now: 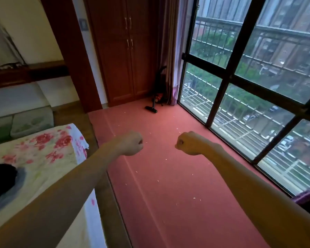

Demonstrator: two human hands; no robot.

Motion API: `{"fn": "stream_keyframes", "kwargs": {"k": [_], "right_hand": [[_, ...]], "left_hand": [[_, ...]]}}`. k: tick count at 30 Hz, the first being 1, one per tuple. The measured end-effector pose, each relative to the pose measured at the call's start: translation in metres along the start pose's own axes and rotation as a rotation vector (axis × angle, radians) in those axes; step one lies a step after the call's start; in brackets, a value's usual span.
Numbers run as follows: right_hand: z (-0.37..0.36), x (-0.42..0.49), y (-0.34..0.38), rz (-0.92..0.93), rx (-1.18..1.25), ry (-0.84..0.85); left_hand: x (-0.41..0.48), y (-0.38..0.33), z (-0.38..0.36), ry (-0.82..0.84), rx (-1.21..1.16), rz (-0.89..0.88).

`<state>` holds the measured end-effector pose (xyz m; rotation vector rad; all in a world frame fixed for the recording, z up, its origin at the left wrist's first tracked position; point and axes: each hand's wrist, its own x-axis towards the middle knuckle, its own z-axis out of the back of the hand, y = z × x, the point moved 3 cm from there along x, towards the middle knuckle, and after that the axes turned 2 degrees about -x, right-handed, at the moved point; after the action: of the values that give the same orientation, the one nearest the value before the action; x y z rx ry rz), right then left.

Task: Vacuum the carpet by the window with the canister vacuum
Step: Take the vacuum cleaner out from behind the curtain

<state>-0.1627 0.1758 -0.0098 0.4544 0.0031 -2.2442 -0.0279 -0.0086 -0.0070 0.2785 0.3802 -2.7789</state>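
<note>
A red carpet (168, 176) runs along the tall window (249, 90), dotted with several small pale scraps. The black and red canister vacuum (158, 94) stands in the far corner by the curtain, its floor head (151, 109) resting on the carpet. My left hand (131, 143) and my right hand (188, 143) are both held out over the carpet as closed fists, facing each other with a gap between them. Neither fist holds anything. Both are far from the vacuum.
A bed with a floral cover (34, 158) lies at the left, its edge bordering the carpet. A wooden wardrobe (125, 51) stands at the far end, a purple curtain (170, 59) beside it. Green cushions (20, 122) sit beyond the bed.
</note>
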Motion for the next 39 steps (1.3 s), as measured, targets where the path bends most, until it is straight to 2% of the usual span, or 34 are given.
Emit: {"fn": "stream_keyframes", "kwargs": {"k": [15, 28, 39], "right_hand": [[0.026, 0.097, -0.071, -0.061, 0.058, -0.015], [0.081, 0.224, -0.173, 0.017, 0.041, -0.038], [0.104, 0.358, -0.196, 0.054, 0.032, -0.001]], "left_hand": [[0.134, -0.010, 0.023, 0.023, -0.002, -0.055], [0.269, -0.028, 0.053, -0.007, -0.025, 0.073], [0.390, 0.004, 0.073, 0.015, -0.070, 0.086]]}}
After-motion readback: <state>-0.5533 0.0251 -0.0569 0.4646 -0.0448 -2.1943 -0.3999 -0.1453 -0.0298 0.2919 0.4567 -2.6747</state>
